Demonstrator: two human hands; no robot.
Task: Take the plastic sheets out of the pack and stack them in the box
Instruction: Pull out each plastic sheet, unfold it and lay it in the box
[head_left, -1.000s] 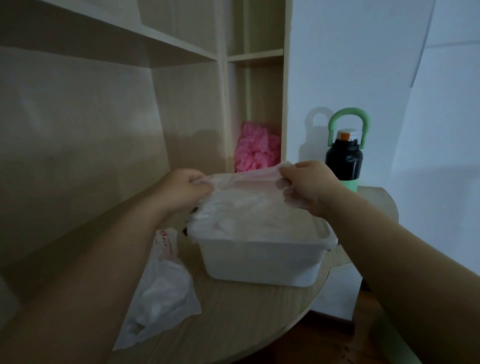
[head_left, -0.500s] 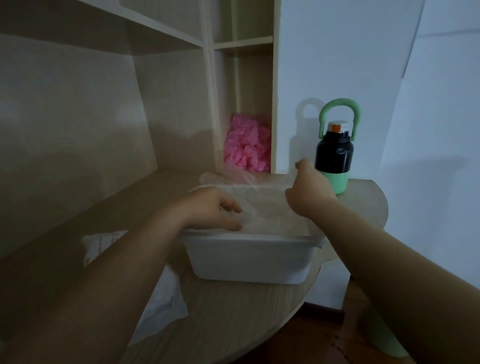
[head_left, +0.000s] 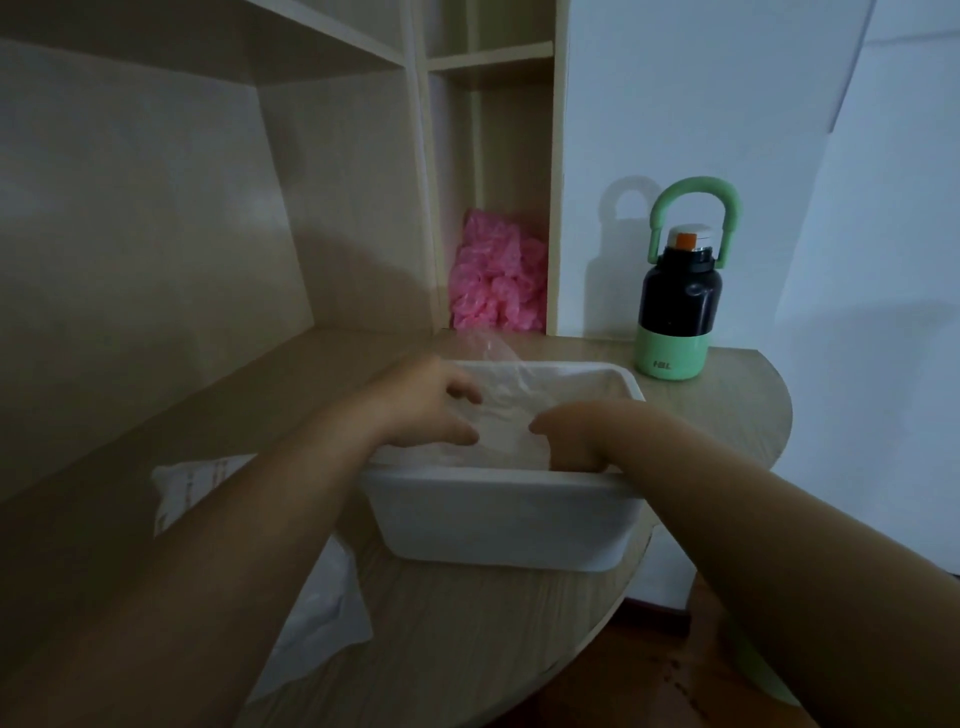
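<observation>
Pack (head_left: 332, 613) lay slack on counter (head_left: 467, 634) at 8 o'clock of box (head_left: 498, 519), within reach for more. Sheets (head_left: 519, 415) sat in box. Left hand (head_left: 426, 410), fingers apart, rested on them, probably flattening. Right hand (head_left: 571, 436) was down inside, fingers hidden, grip unclear. Bottle (head_left: 675, 301) at 1 o'clock.

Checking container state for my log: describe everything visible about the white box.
The box is a white, open-topped rectangular tub, plastic by its look, with rounded corners and a rolled rim. It stands upright on the wooden table near its curved edge, holding crumpled clear plastic sheets. The left hand lies over the sheets; the right hand dips inside behind the near wall, fingers hidden, its forearm crossing the rim.
</observation>
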